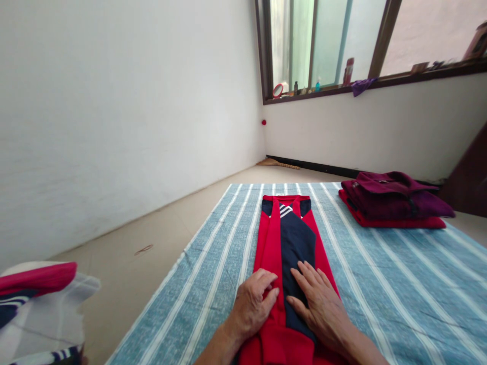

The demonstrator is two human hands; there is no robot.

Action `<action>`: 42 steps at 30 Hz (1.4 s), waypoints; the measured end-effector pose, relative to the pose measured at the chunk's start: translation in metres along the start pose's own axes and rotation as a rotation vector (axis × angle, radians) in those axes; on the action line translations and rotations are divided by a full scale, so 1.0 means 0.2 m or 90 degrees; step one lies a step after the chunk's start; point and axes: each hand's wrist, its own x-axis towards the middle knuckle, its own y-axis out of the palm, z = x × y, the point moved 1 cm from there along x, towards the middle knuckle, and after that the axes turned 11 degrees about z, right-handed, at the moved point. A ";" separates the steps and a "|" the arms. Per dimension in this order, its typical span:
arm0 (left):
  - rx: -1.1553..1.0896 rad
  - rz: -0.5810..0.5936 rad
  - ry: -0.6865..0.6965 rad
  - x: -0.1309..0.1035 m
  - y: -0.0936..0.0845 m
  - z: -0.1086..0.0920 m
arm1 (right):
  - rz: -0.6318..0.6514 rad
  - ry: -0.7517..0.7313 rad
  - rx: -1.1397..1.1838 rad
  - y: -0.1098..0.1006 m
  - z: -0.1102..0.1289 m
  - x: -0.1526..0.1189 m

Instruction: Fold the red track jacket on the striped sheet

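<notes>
A red and navy jacket [297, 243] with white stripes lies folded into a long narrow strip on the blue striped cloth. My left hand [254, 299] rests on its left edge, fingers curled against the red fabric; whether they pinch any cloth is hard to make out. On the navy panel, my right hand [317, 299] lies flat with its fingers spread. The jacket's near end, bunched in red folds, runs under my wrists and out of the bottom of the view.
Folded maroon and red clothes [395, 197] are stacked at the right on the striped cloth [213, 274]. At the lower left is a bag [61, 314] with red and navy clothing. A broom [279, 163] lies by the far corner. Small items line the window sill [323, 93].
</notes>
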 end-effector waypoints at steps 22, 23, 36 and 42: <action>-0.004 -0.001 0.002 0.00 0.00 0.01 | -0.007 -0.005 0.001 0.01 -0.01 0.00; -0.004 -0.001 0.002 0.00 0.00 0.01 | -0.007 -0.005 0.001 0.01 -0.01 0.00; 0.002 -0.004 0.006 0.00 0.00 0.00 | -0.007 -0.004 0.001 0.01 -0.01 0.00; 0.006 -0.004 0.003 0.00 -0.01 0.00 | -0.006 -0.003 0.007 0.01 -0.01 0.00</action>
